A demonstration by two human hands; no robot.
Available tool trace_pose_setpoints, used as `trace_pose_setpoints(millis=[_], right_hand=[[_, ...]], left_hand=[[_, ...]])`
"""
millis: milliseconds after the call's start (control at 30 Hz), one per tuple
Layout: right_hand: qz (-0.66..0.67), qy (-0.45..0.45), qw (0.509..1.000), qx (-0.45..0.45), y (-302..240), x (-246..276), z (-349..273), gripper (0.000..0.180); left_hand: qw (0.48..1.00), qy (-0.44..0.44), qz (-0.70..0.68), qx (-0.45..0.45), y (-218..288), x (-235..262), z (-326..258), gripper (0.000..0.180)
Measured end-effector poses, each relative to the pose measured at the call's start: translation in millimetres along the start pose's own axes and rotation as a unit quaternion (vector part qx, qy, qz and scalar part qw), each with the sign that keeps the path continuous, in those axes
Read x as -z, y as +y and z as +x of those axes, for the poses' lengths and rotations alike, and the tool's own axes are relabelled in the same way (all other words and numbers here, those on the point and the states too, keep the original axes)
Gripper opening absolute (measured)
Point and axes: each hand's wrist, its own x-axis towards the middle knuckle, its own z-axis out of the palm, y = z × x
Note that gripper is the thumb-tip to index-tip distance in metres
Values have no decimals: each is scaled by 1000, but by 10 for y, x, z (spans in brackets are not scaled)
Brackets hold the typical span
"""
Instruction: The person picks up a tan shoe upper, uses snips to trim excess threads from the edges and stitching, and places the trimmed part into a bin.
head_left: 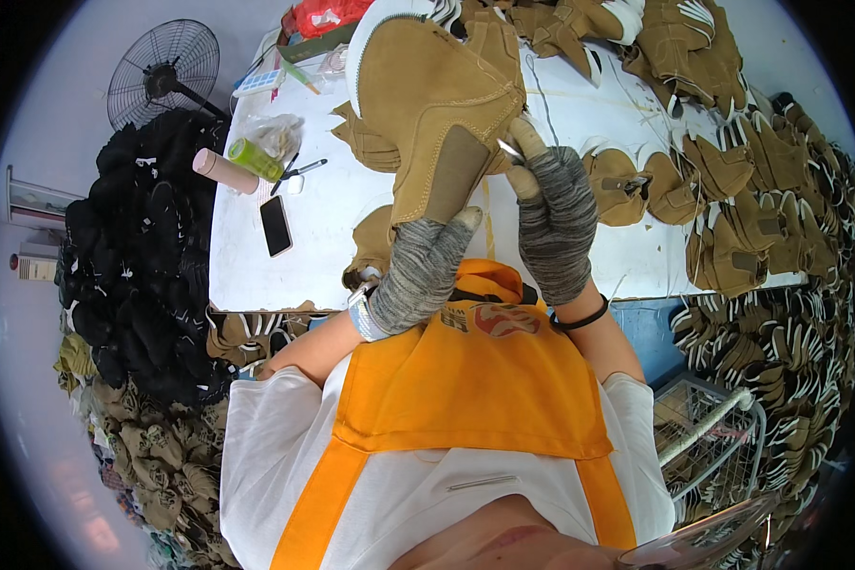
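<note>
My left hand (416, 271), in a grey knitted fingerless glove, grips the lower end of a tan suede shoe upper (437, 90). Its thumb lies along the edge while the other fingers are hidden beneath. The upper is held raised over the white table, showing a darker panel, pale stitching and a white lining edge. My right hand (558, 218), gloved alike, is closed beside the upper's right edge. Between its thumb and fingers pokes a small shiny metal blade (510, 148); the rest of that tool is hidden. More tan uppers (375, 237) lie just beneath my left hand.
On the white table (332, 204) are a phone (275, 226), a pink bottle (224, 171), a green bottle (255, 160) and pens. Stitched uppers (722, 171) spread along the right side. A black fan (161, 76) stands behind dark piles at left; a wire cart (708, 437) is at lower right.
</note>
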Motion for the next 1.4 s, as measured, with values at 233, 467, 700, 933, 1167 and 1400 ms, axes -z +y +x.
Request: trace_pose_setpoints(millis=[233, 467, 700, 933, 1167, 1400], right_hand=[[-112, -53, 992, 6, -46, 28, -26, 42], [-146, -41, 988, 24, -34, 25, 6, 47], [-173, -48, 983, 33, -30, 22, 30, 46], [-215, -46, 974, 56, -17, 16, 56, 47], [-284, -114, 950, 55, -4, 11, 103, 42], [-206, -124, 971, -4, 7, -23, 92, 41]], left_hand=[[999, 2, -6, -47, 25, -31, 25, 43], [999, 3, -46, -7, 35, -47, 29, 43], [999, 8, 4, -35, 1, -31, 42, 42], [1000, 11, 10, -21, -19, -26, 47, 39], [979, -36, 199, 11, -247, 129, 26, 25], [999, 30, 34, 26, -67, 16, 99, 33]])
